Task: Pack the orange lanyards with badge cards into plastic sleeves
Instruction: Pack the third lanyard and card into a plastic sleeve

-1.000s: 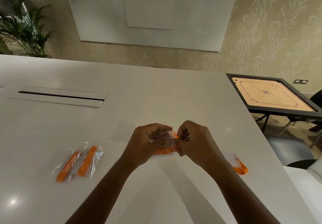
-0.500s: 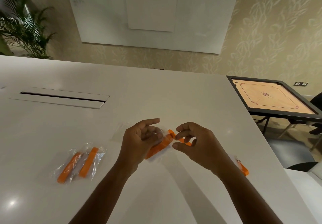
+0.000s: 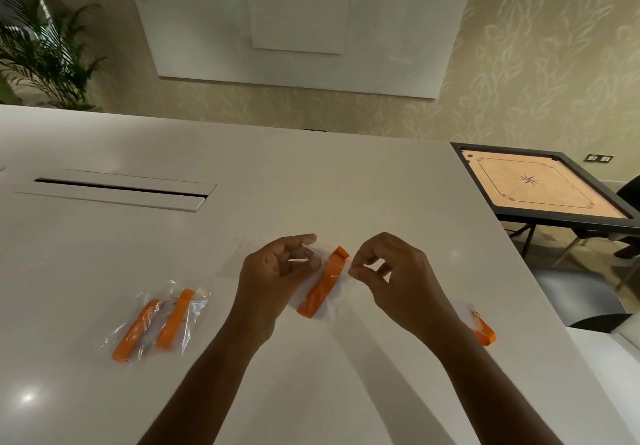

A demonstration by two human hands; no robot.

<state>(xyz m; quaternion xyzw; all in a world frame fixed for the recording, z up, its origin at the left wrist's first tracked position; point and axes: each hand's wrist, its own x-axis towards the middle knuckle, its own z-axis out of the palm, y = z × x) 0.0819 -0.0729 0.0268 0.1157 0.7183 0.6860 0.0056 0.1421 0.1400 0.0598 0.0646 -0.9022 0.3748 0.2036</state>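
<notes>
White tabletop fills my view, and the folded orange lanyard sits between my hands inside a clear plastic sleeve, its long axis running from near-left up to far-right with the orange tip poking out of the mouth. My left hand pinches the sleeve's far-left edge, my right hand pinches the opposite lip beside the tip, both with curled fingers, so I judge the tip needs tucking in next.

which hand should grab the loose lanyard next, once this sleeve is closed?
Right, probably. The loose lanyard lies on the table just outside the right forearm, near the right hand. The left hand would have to cross over the sleeve both are pinching.
</notes>
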